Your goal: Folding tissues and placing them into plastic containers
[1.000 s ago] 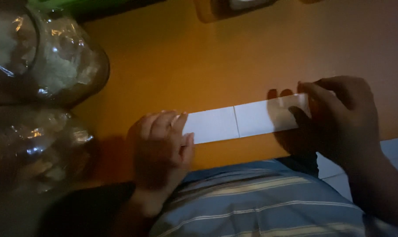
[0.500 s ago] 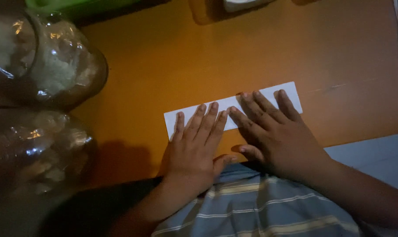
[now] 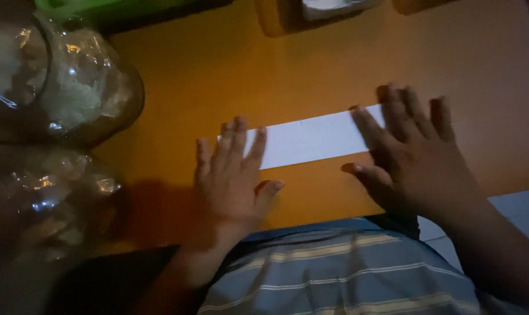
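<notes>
Two bare hands lie flat, palms down and fingers spread, on a long white paper strip point(image 3: 311, 140). The left hand point(image 3: 232, 178) presses the strip's left end with its fingertips, thumb stuck out to the side on the bare table; nothing is gripped. The right hand point(image 3: 413, 154) covers the strip's right end the same way, fingers fanned and open, thumb resting just below the paper's lower edge. The strip is thin, smooth and rectangular, lying slightly tilted across the smooth orange table point(image 3: 311, 64), with faint crease lines across its middle. Below the hands, a blue shirt with pale stripes point(image 3: 340, 280) meets the table's near edge. Well to the left stand two rounded clear glass jars point(image 3: 72, 87), shiny, holding pale crumpled contents.
</notes>
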